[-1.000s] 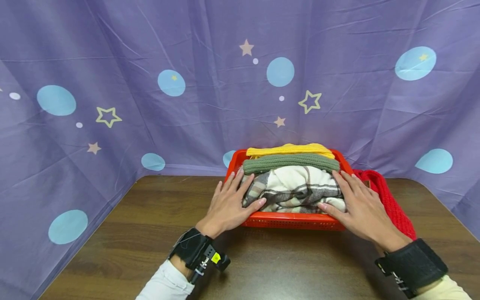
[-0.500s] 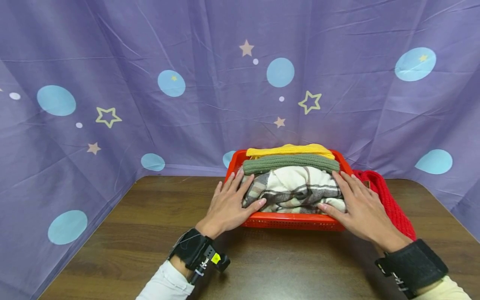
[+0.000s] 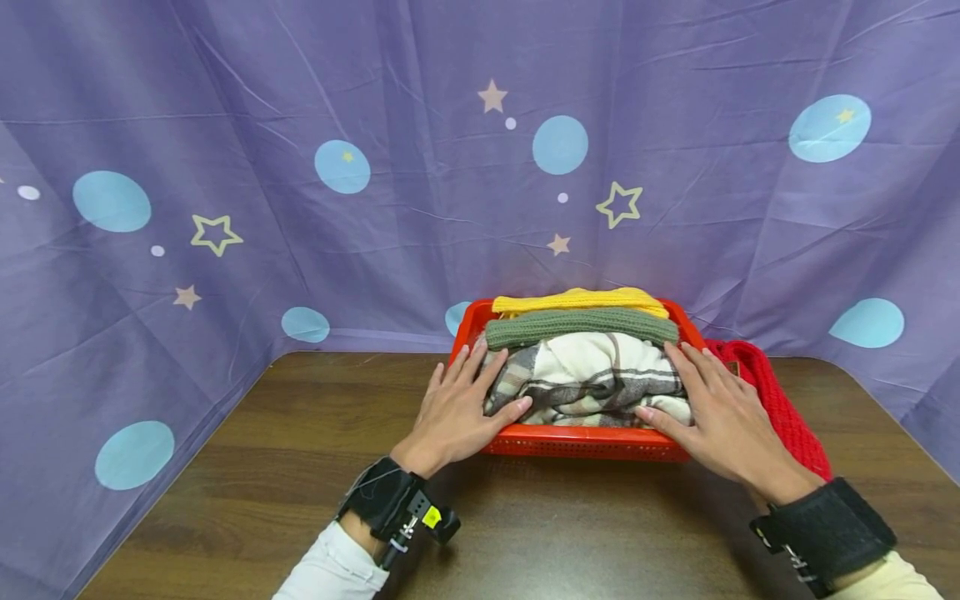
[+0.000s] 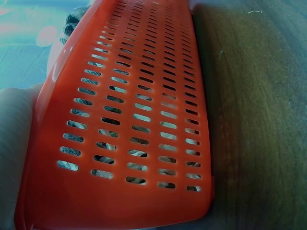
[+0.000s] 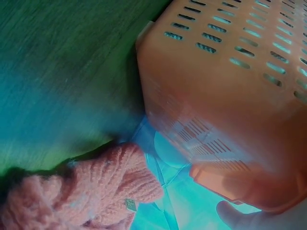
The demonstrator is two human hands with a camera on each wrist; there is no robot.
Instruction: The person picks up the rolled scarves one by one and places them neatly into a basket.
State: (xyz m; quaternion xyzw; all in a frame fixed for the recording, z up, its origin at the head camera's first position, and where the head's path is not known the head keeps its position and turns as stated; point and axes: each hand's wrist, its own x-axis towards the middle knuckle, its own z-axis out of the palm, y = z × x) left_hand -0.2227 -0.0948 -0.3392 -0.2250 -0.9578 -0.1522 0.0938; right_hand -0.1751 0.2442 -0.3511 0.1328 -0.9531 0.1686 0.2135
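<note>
A red plastic basket (image 3: 588, 444) holds a bunched plaid cloth (image 3: 600, 362) in front, a folded green ribbed knit (image 3: 581, 325) behind it and a folded yellow knit (image 3: 581, 300) at the back. My left hand (image 3: 457, 412) rests over the basket's left front corner, fingers spread and thumb on the front rim. Over the right front corner lies my right hand (image 3: 723, 417), spread the same way, fingertips beside the plaid cloth. The left wrist view shows the slotted front wall (image 4: 139, 203) of the basket, with part of my hand (image 4: 17, 148) at the left edge.
Right of the basket, partly behind my right hand, a red knit item (image 3: 791, 421) with a small label lies on the wooden table (image 3: 315, 483). A purple curtain (image 3: 420, 233) with stars and circles hangs behind the table and along its sides.
</note>
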